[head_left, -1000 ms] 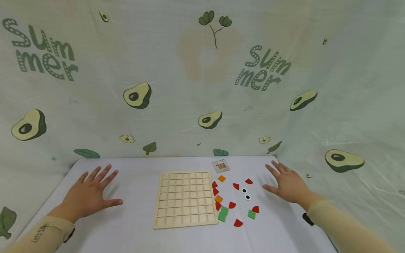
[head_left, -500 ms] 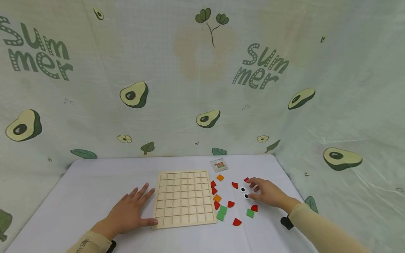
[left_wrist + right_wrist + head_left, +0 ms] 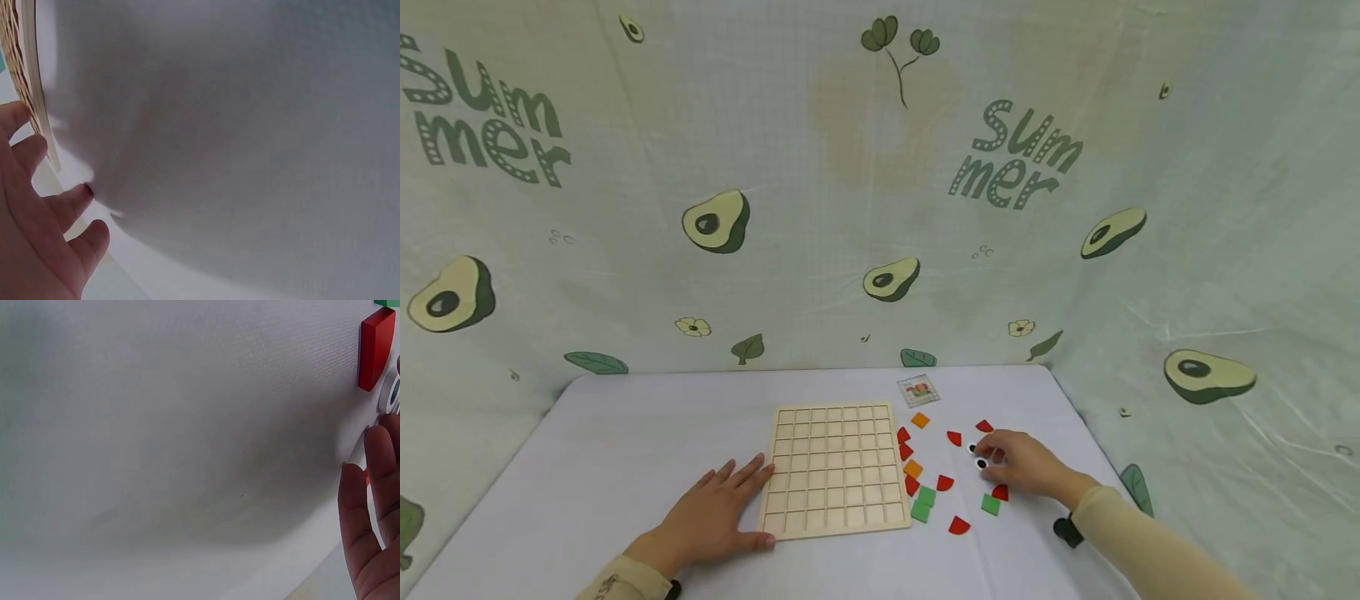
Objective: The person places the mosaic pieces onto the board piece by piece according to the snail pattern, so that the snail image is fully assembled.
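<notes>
A pale wooden board with a grid of square recesses lies flat on the table. My left hand is spread along the board's left side, its fingertips and thumb at the edge; in the left wrist view the fingers come up against the board's side. To the right of the board, my right hand reaches down over two white discs with black dots, an upper disc and a lower disc. Its index finger and thumb are at the discs, still apart. A red quarter-round piece appears in the right wrist view.
Several red quarter-round pieces, green squares and orange squares are scattered right of the board. Behind them lies a small picture card. A printed cloth hangs behind the white table.
Both hands have come inward from the table's sides. The left moved right to the board's edge; the right moved left and down to the two discs, with its fingers bending. The pieces lie as before.
</notes>
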{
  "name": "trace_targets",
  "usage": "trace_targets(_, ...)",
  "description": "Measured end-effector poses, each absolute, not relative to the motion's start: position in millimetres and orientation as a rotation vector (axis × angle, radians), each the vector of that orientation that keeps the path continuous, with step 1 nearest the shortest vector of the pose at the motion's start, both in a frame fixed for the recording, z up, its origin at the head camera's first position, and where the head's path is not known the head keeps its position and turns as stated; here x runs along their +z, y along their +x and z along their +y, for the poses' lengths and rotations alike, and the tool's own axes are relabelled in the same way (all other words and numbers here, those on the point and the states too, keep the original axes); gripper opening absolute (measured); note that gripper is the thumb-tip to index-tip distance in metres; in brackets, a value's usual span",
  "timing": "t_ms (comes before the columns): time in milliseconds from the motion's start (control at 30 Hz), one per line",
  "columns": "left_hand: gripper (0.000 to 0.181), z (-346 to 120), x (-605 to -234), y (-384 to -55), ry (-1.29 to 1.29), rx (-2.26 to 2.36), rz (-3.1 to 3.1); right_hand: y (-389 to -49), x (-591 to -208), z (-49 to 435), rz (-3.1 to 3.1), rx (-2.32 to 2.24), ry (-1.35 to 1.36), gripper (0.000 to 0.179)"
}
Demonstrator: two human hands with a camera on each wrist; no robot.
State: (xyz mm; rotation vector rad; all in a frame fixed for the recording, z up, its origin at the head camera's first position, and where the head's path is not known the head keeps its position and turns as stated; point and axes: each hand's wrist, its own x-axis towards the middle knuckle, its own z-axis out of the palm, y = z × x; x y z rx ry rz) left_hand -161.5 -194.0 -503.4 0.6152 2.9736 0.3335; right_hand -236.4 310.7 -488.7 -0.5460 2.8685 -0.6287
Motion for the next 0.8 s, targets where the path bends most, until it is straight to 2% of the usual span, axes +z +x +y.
trace_targets(233, 0.098, -192.2, -504.0, -163.1, 0.654, 0.346, 2.957, -235.5, -493.8, 311.1, 2.898, -0.601, -0.549, 0.021)
trace_targets(800, 0.096, -187.0, -497.6, -165.4, 0.592, 0.383, 2.915, -234.7, -489.0, 308.3, 2.881, -0.580, -0.605, 0.019)
